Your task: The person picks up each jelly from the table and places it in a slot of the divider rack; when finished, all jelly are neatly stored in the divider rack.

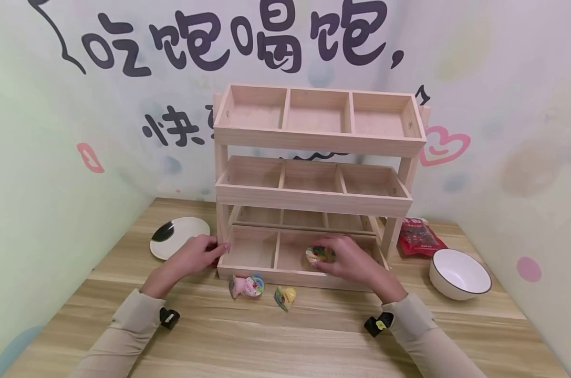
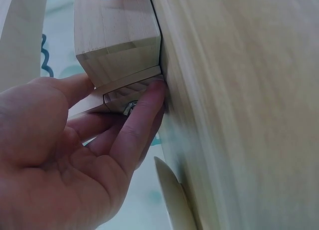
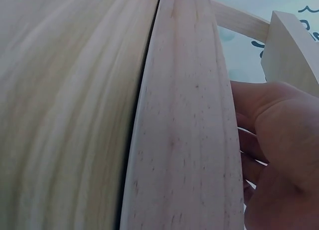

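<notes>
A three-tier wooden rack (image 1: pixel 313 197) with divided trays stands on the table. My left hand (image 1: pixel 197 255) grips the left end of its lowest tray; in the left wrist view the thumb lies on one side of the wood and the fingers (image 2: pixel 142 120) bend around the other. With its fingertips, my right hand (image 1: pixel 349 260) pinches a jelly cup (image 1: pixel 315 254) with a printed lid inside the lowest tray's middle compartment. The front board (image 3: pixel 184 120) hides those fingertips in the right wrist view. Pink jelly cups (image 1: pixel 240 286) and a yellow jelly cup (image 1: pixel 285 297) lie before the rack.
To the left of the rack is a white plate (image 1: pixel 188 231) with a black patch. A red snack packet (image 1: pixel 418 236) and a white bowl (image 1: pixel 460 274) with a dark rim sit at the right. A printed cloth (image 1: pixel 124 115) hangs behind the table.
</notes>
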`<state>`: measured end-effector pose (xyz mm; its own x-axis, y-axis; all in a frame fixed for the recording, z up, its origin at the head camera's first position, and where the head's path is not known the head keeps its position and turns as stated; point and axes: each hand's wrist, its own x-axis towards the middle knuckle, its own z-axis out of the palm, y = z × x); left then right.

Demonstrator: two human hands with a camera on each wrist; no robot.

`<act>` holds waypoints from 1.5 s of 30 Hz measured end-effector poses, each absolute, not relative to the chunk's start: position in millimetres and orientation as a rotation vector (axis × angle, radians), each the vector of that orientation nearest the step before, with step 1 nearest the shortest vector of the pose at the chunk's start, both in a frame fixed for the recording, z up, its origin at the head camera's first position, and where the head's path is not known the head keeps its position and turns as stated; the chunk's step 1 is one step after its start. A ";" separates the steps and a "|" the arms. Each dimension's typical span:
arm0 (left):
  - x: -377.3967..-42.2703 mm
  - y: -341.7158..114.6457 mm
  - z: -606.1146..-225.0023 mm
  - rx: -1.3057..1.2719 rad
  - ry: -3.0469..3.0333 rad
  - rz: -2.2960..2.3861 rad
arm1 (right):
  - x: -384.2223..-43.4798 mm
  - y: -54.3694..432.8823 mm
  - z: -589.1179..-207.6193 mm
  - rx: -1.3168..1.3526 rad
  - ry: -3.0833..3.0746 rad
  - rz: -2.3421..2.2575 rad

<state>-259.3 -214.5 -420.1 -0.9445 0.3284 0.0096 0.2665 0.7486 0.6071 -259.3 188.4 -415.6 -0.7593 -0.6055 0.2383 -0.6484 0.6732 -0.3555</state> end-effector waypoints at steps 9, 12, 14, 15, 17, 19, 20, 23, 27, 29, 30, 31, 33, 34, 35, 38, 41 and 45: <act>-258.5 -214.7 -421.0 0.480 2.840 0.969 | -261.3 190.3 -418.7 1.059 -2.788 0.652; -259.1 -214.7 -421.4 0.477 2.838 0.968 | -262.0 190.4 -419.6 1.058 -2.781 0.641; -259.6 -214.6 -421.6 0.479 2.836 0.970 | -262.1 190.4 -420.1 1.049 -2.767 0.627; -259.9 -214.6 -421.8 0.479 2.837 0.969 | -262.0 190.3 -420.1 1.044 -2.754 0.613; -260.2 -214.2 -421.8 0.477 2.838 0.968 | -261.8 190.4 -419.9 1.022 -2.727 0.584; -260.3 -213.8 -421.7 0.475 2.837 0.969 | -261.7 190.5 -419.9 0.993 -2.701 0.561; -260.4 -213.7 -421.7 0.474 2.836 0.970 | -261.8 190.5 -419.9 0.977 -2.694 0.553; -260.4 -213.6 -421.8 0.471 2.824 0.978 | -261.8 190.2 -419.9 0.944 -2.689 0.537; -260.3 -214.3 -422.3 0.461 2.805 0.999 | -262.4 189.0 -419.8 0.953 -2.703 0.545; -260.5 -214.8 -422.7 0.456 2.802 1.002 | -263.2 188.1 -419.9 0.956 -2.712 0.556; -260.5 -215.0 -422.7 0.455 2.803 1.000 | -263.7 187.7 -419.9 0.951 -2.717 0.564; -260.6 -215.3 -422.6 0.455 2.804 0.999 | -264.3 186.9 -419.7 0.943 -2.721 0.568; -260.8 -215.9 -422.6 0.454 2.808 0.994 | -265.2 185.5 -418.9 0.923 -2.727 0.567; -260.8 -216.1 -422.6 0.456 2.806 0.994 | -265.8 184.8 -418.5 0.918 -2.729 0.565; -260.8 -216.2 -422.6 0.459 2.806 0.995 | -266.3 184.5 -418.2 0.916 -2.730 0.566; -261.0 -216.2 -422.8 0.463 2.802 0.997 | -267.1 183.4 -417.3 0.926 -2.739 0.564; -261.2 -216.1 -423.0 0.465 2.804 0.996 | -267.1 182.5 -416.3 0.952 -2.757 0.553; -261.5 -216.2 -423.0 0.467 2.810 0.990 | -266.1 179.6 -414.0 0.988 -2.777 0.496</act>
<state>-261.5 -216.2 -423.0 -0.9443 0.3287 -0.0161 0.2461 0.7375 0.6289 -266.1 179.6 -414.0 -0.7712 -0.5852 0.2506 -0.6358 0.7281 -0.2563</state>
